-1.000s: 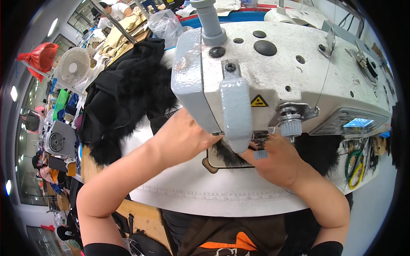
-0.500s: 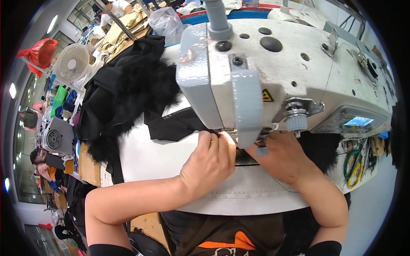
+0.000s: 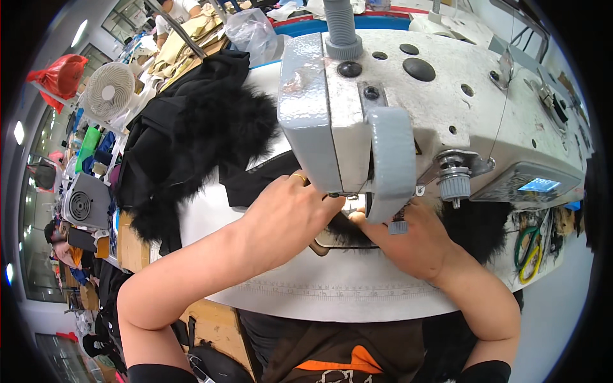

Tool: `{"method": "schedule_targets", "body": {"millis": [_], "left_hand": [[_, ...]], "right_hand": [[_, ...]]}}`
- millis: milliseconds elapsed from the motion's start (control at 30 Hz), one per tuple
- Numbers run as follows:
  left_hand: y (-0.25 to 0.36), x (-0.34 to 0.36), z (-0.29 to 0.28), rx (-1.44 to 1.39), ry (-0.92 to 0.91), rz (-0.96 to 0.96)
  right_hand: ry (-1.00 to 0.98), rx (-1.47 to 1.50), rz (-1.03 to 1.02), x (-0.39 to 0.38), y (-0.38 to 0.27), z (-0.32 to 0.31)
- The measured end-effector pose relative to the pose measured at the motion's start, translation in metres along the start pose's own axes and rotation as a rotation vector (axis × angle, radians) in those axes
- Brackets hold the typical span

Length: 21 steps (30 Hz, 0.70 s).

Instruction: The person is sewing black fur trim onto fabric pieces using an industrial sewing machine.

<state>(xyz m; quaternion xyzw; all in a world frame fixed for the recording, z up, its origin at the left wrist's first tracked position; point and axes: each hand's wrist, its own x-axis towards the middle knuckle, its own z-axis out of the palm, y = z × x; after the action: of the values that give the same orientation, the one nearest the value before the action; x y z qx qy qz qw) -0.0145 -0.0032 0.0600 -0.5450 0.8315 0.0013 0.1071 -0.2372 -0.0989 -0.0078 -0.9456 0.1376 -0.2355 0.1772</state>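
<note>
A white sewing machine (image 3: 434, 96) stands over the work, its needle area lit and partly hidden behind a grey guard (image 3: 393, 159). Left of the needle, my left hand (image 3: 287, 210) has its fingers closed on black fabric (image 3: 252, 182), fingertips close to the machine head. My right hand (image 3: 412, 239) is right of the needle, thumb and fingers closed on a strip of black fur trim (image 3: 348, 231) that runs beneath the machine head. More black fur (image 3: 479, 230) emerges beyond my right hand. The exact grip of the right fingertips is partly hidden by the machine.
A heap of black cloth and fur (image 3: 198, 134) lies on the left of the white table (image 3: 294, 300), which has a ruler scale near its front edge. Scissors with green and yellow handles (image 3: 529, 255) lie at the right. A fan (image 3: 108, 94) stands far left.
My left hand has moved left and slightly up, away from the needle, its wrist turning over the fabric. The fur strip between the hands shows more. My right hand stays nearly in place.
</note>
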Motion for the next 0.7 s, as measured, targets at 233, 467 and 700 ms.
{"method": "schedule_targets", "body": {"millis": [233, 467, 700], "left_hand": [[-0.01, 0.006, 0.022, 0.014, 0.158, -0.022], [0.003, -0.001, 0.045, 0.286, 0.434, 0.079], [0.004, 0.005, 0.045, 0.297, 0.375, 0.049]], "right_hand": [[0.091, -0.012, -0.055, 0.002, 0.001, -0.006], [0.024, -0.252, -0.062, -0.005, 0.013, -0.007], [-0.024, -0.146, -0.051, -0.006, 0.021, -0.014]]}}
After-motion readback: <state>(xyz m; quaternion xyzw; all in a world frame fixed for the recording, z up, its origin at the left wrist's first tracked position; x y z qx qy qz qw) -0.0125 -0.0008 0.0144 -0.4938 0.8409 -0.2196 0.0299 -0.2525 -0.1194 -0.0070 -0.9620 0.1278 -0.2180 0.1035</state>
